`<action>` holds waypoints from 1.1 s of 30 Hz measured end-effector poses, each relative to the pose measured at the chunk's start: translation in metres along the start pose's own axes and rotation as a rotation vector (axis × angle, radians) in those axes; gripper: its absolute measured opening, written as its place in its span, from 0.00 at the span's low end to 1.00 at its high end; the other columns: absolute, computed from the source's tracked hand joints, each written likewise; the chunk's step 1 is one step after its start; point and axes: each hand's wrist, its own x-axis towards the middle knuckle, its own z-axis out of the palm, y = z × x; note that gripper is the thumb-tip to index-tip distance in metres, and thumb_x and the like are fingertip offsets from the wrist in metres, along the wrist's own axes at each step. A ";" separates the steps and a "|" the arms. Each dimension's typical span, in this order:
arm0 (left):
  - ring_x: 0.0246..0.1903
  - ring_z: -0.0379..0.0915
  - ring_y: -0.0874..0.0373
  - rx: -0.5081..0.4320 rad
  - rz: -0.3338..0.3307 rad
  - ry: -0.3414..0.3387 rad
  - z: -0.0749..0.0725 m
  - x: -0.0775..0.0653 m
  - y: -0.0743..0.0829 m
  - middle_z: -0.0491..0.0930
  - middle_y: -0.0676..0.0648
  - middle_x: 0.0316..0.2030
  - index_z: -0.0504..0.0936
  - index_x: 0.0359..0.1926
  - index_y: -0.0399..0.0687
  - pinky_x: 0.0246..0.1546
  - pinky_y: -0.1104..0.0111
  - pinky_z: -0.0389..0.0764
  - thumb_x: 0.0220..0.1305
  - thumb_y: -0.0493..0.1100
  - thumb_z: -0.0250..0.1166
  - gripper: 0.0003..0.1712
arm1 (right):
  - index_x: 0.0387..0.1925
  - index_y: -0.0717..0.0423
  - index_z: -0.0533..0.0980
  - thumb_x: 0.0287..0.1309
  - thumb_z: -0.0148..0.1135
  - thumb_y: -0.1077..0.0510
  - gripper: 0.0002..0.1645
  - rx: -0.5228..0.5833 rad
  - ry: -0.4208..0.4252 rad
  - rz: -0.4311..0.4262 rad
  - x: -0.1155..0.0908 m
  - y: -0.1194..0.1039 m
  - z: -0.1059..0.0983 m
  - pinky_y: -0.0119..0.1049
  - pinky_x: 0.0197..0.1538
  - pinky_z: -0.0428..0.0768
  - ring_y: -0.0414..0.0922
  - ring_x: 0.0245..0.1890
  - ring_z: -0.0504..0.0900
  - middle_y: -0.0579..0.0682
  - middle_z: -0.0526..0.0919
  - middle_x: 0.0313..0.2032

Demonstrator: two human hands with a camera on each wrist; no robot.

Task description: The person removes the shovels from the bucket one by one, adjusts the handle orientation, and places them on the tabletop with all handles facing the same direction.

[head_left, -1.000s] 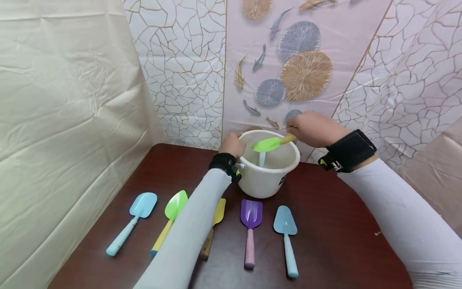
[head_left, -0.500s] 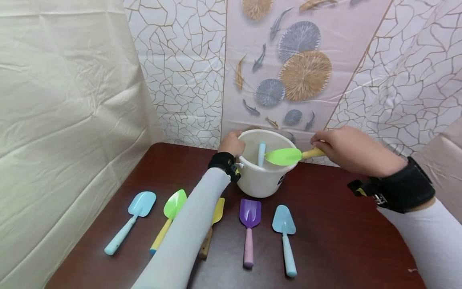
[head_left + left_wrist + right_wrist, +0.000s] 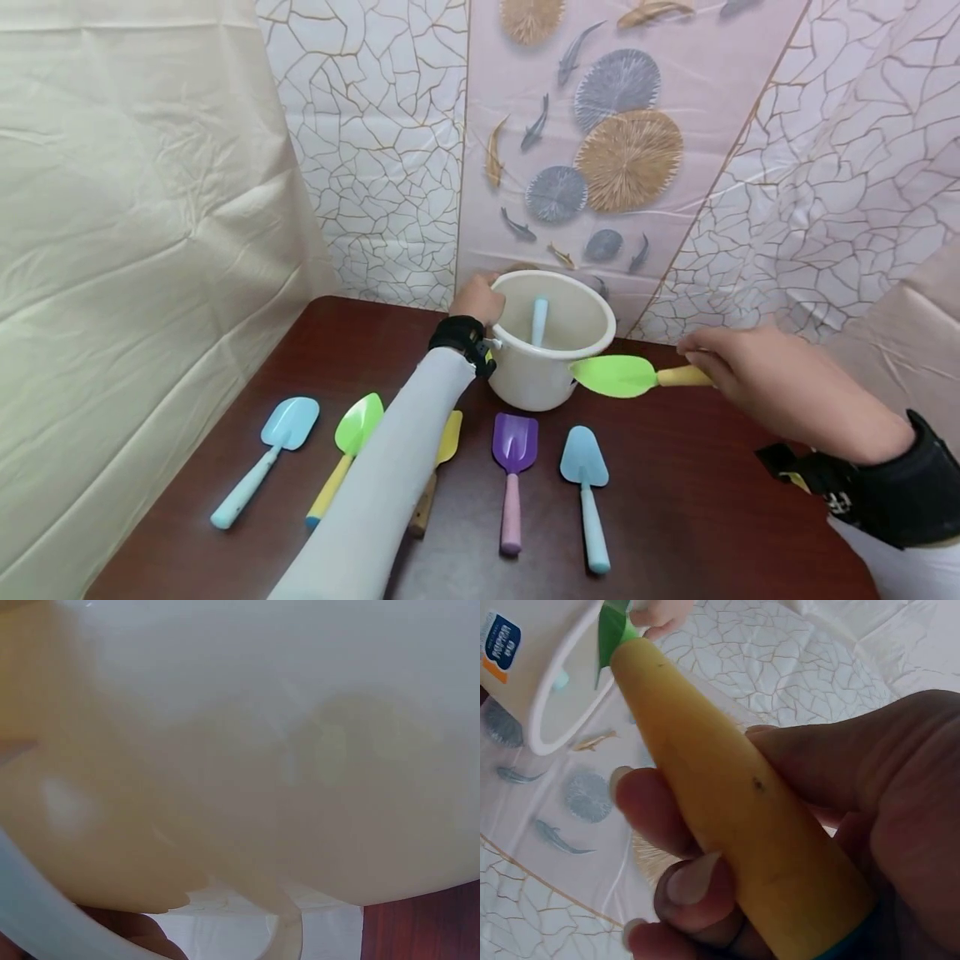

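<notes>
My right hand (image 3: 780,387) holds a green hand trowel (image 3: 617,377) by its yellow handle (image 3: 735,787), fingers and thumb wrapped around it in the right wrist view. The blade is level, just in front of and right of the white bucket (image 3: 528,382). At the bucket's left rim, my left hand (image 3: 477,301) grips the edge. A light blue handle (image 3: 539,321) stands up inside the bucket; whatever it belongs to is hidden. The left wrist view is mostly filled by the bucket wall (image 3: 247,787), with part of the fingers (image 3: 135,930) below it.
Across the front of the brown table lie a light blue trowel (image 3: 288,423), a green trowel (image 3: 360,423), a yellow one (image 3: 450,437) partly behind my left sleeve, a purple one (image 3: 515,442) and another blue one (image 3: 585,457). Patterned sheeting (image 3: 390,150) hangs behind.
My right hand has carried the green trowel from over the bucket's opening rightward and down, past its front right side. The left hand has stayed on the rim.
</notes>
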 end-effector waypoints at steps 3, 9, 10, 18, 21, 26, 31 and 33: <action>0.36 0.81 0.52 -0.002 0.007 0.004 0.001 0.001 -0.002 0.87 0.47 0.43 0.82 0.65 0.58 0.41 0.60 0.79 0.68 0.39 0.57 0.26 | 0.48 0.50 0.82 0.74 0.59 0.57 0.08 0.014 -0.029 0.037 -0.013 0.000 0.009 0.39 0.29 0.72 0.38 0.22 0.68 0.37 0.73 0.22; 0.35 0.81 0.52 -0.003 0.007 0.015 0.004 0.005 -0.004 0.87 0.48 0.43 0.83 0.63 0.58 0.40 0.60 0.80 0.68 0.40 0.57 0.25 | 0.50 0.55 0.81 0.72 0.62 0.58 0.09 0.044 -0.063 0.092 -0.040 0.004 0.036 0.35 0.28 0.69 0.35 0.21 0.67 0.38 0.77 0.26; 0.35 0.81 0.52 -0.005 0.010 0.016 0.004 0.005 -0.004 0.88 0.48 0.43 0.83 0.63 0.58 0.41 0.60 0.80 0.68 0.39 0.57 0.25 | 0.50 0.55 0.81 0.71 0.62 0.58 0.09 0.052 -0.075 0.110 -0.045 0.005 0.041 0.35 0.27 0.68 0.35 0.21 0.67 0.38 0.77 0.27; 0.37 0.82 0.52 -0.012 0.041 0.016 0.002 0.003 -0.003 0.88 0.47 0.42 0.85 0.60 0.53 0.44 0.59 0.81 0.69 0.38 0.56 0.23 | 0.45 0.55 0.82 0.67 0.65 0.57 0.08 0.098 -0.119 0.237 -0.085 0.021 0.080 0.40 0.31 0.74 0.37 0.27 0.76 0.44 0.86 0.34; 0.38 0.81 0.52 -0.018 0.036 0.013 0.001 0.002 -0.004 0.87 0.47 0.44 0.85 0.60 0.53 0.45 0.58 0.81 0.69 0.39 0.55 0.22 | 0.45 0.55 0.81 0.68 0.64 0.57 0.07 0.115 -0.168 0.282 -0.099 0.027 0.093 0.39 0.31 0.73 0.36 0.26 0.73 0.41 0.82 0.31; 0.39 0.81 0.52 -0.030 0.023 -0.001 0.000 0.002 -0.003 0.87 0.47 0.45 0.84 0.62 0.53 0.46 0.58 0.81 0.70 0.39 0.55 0.23 | 0.46 0.56 0.81 0.70 0.62 0.57 0.08 0.155 -0.229 0.349 -0.117 0.032 0.109 0.41 0.30 0.74 0.38 0.26 0.74 0.43 0.83 0.32; 0.41 0.81 0.52 -0.026 0.025 -0.004 0.000 0.000 -0.001 0.87 0.46 0.50 0.80 0.67 0.56 0.48 0.59 0.81 0.70 0.39 0.55 0.27 | 0.47 0.55 0.81 0.70 0.62 0.57 0.09 0.200 -0.267 0.438 -0.131 0.034 0.122 0.45 0.30 0.75 0.41 0.29 0.79 0.46 0.86 0.33; 0.42 0.81 0.52 -0.027 0.026 -0.002 0.000 -0.001 -0.002 0.86 0.46 0.52 0.79 0.69 0.56 0.49 0.58 0.81 0.69 0.39 0.55 0.28 | 0.47 0.55 0.81 0.70 0.62 0.56 0.09 0.214 -0.286 0.463 -0.133 0.035 0.127 0.44 0.30 0.74 0.41 0.29 0.77 0.45 0.85 0.32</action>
